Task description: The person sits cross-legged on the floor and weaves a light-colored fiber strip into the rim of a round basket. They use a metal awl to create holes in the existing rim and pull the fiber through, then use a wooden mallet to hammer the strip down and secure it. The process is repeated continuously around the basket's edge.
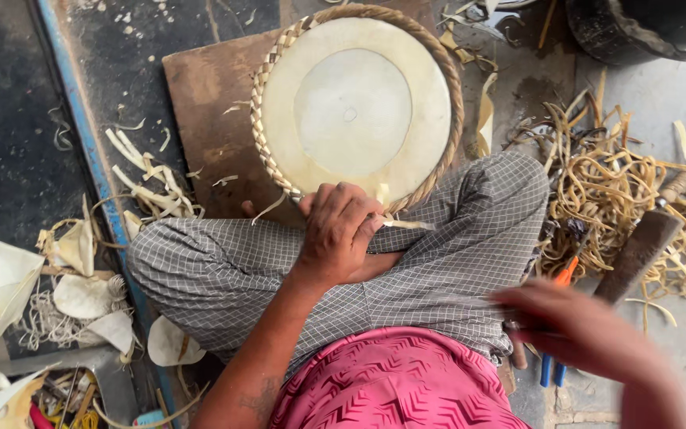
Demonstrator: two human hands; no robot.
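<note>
A round pale disc with a woven cane rim (pixel 356 103) lies on a brown board (pixel 204 103) in front of my crossed legs. My left hand (pixel 339 230) grips the near edge of the disc, fingers curled over the rim and a pale cane strip (pixel 406 225). My right hand (pixel 589 334) is blurred at the lower right, close to pliers with orange and blue handles (pixel 556 318). Whether it holds anything I cannot tell.
A tangle of cane strips (pixel 621 191) lies on the floor at the right, with a dark wooden-handled tool (pixel 645 246) on it. Pale offcuts (pixel 81 294) lie at the left beside a blue bar (pixel 89 151). A black tub (pixel 645 28) stands at the top right.
</note>
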